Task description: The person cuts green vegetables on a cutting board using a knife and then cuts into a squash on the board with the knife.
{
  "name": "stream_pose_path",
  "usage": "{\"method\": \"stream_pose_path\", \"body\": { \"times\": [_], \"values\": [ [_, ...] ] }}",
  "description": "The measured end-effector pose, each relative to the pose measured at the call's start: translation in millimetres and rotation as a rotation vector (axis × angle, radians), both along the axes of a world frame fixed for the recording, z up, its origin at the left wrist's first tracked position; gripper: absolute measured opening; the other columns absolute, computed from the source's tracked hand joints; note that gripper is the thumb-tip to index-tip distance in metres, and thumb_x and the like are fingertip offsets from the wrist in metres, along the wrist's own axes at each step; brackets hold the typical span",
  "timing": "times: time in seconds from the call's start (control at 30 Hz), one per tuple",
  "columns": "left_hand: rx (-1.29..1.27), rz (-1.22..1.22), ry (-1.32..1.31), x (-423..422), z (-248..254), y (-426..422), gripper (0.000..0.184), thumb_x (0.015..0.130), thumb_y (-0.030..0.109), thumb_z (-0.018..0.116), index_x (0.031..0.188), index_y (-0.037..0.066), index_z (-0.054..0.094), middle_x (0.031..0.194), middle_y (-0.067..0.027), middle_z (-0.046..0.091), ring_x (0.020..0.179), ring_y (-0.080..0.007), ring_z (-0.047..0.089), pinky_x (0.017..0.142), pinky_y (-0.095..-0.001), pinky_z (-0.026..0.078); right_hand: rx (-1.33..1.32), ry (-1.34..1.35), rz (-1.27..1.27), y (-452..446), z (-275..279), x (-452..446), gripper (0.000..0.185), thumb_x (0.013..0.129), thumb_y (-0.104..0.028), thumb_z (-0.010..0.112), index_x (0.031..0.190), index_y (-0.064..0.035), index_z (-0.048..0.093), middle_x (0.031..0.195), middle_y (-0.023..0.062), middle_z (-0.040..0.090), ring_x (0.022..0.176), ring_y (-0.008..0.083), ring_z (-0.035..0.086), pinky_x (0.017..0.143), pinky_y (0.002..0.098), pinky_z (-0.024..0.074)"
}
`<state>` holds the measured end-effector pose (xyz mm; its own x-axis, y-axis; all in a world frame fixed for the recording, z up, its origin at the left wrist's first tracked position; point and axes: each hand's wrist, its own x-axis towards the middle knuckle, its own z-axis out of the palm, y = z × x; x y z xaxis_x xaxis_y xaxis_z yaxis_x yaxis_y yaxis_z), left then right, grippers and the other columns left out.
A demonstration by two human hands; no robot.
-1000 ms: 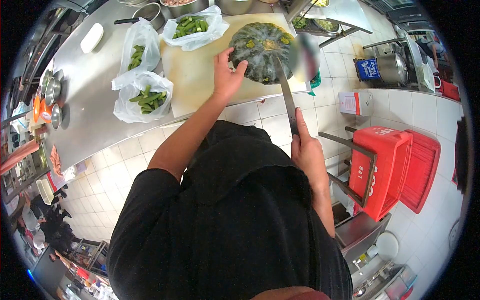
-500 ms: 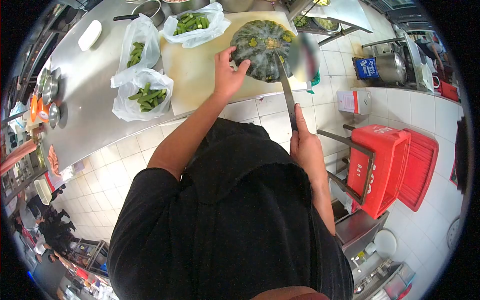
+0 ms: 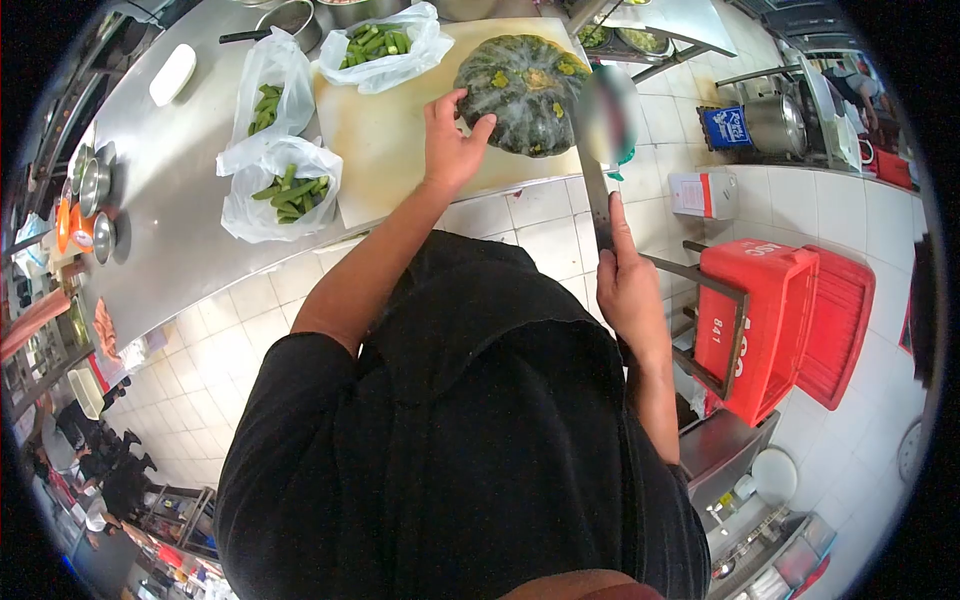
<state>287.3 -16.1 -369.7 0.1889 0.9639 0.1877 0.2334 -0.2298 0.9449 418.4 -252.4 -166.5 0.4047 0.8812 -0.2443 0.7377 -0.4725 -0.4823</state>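
Note:
A large green pumpkin [image 3: 522, 98] rests on the pale cutting board [image 3: 385, 150]. My left hand [image 3: 455, 145] touches its left side, with thumb and fingers spread apart. In my right hand [image 3: 630, 285] is a long knife [image 3: 595, 190], its forefinger stretched along the back. The blade points away from me, just to the right of the pumpkin, and its tip lies by a blurred patch at the board's right edge. No cut shows on the pumpkin.
Plastic bags of green okra-like pods [image 3: 378, 45] [image 3: 292, 195] stand on the steel table [image 3: 190, 130]. Pots line the far edge. A red crate [image 3: 745, 330] and a metal-framed stool are at the right. Other people are visible at the lower left and upper right.
The knife has moved off the pumpkin's top to its right side, and my right hand has shifted right with it. My left hand has stayed on the pumpkin.

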Motion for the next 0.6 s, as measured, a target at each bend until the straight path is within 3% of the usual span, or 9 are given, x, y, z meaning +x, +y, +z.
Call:
{"method": "stream_pose_path", "body": {
  "times": [0.6],
  "values": [
    [-0.041, -0.037, -0.065, -6, -1, -4, 0.056, 0.084, 0.023, 0.083, 0.132, 0.008, 0.057, 0.122, -0.016, 0.052, 0.101, -0.0304, 0.058, 0.086, -0.0391, 0.054, -0.199, -0.2, 0.199, 20, 31, 17, 0.077, 0.093, -0.002, 0.053, 0.163, -0.0206, 0.03, 0.073, 0.0304, 0.065, 0.07, 0.0506, 0.064, 0.072, 0.0621, 0.0493]
  ]
}}
